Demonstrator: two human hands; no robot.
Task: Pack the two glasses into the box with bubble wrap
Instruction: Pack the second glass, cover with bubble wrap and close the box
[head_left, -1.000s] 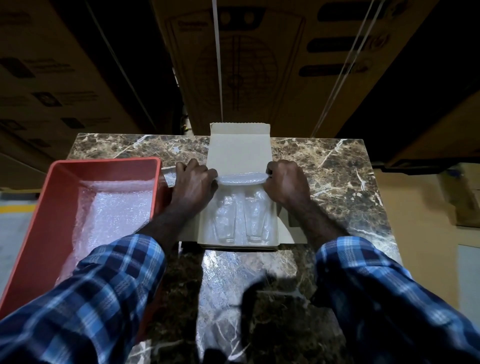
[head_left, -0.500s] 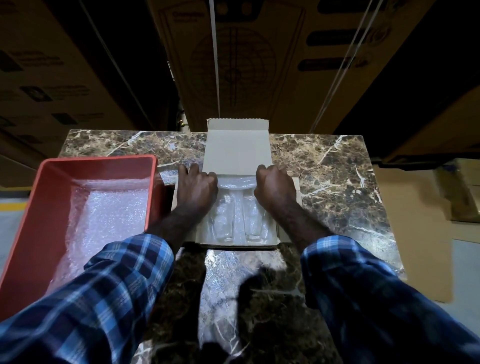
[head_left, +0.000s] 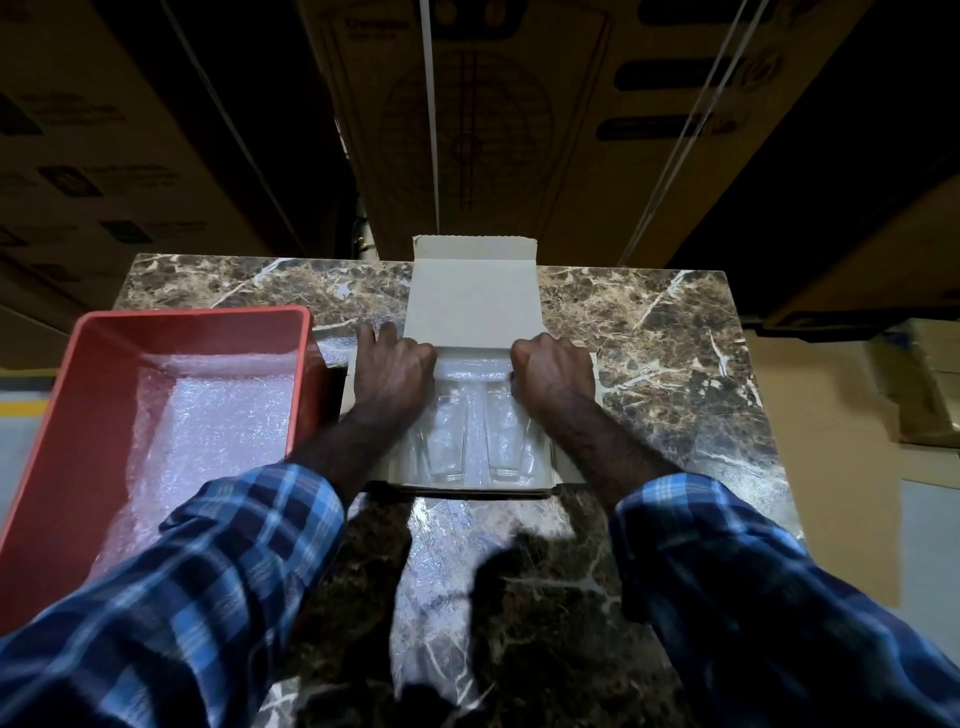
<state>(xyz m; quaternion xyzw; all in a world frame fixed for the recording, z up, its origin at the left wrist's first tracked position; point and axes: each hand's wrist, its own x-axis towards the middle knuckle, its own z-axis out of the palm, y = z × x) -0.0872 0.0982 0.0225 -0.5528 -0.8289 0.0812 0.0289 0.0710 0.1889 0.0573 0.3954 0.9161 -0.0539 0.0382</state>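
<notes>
A white cardboard box lies open on the marble table, its lid flap folded back at the far side. Two clear glasses lie side by side inside, the left glass and the right glass, bedded in bubble wrap. The wrap's far edge is bunched into a fold across the glasses' upper ends. My left hand grips that fold at its left end, and my right hand grips it at the right end with its fingers curled. Both hands hide the glasses' rims.
A red plastic tray with a sheet of bubble wrap inside stands to the left, touching the box's side. Large brown cartons are stacked behind the table. Bare marble lies to the right of the box and in front of it.
Both hands have carried the folded edge of the wrap a little toward the box's far end, close under the lid flap. The glasses have not moved.
</notes>
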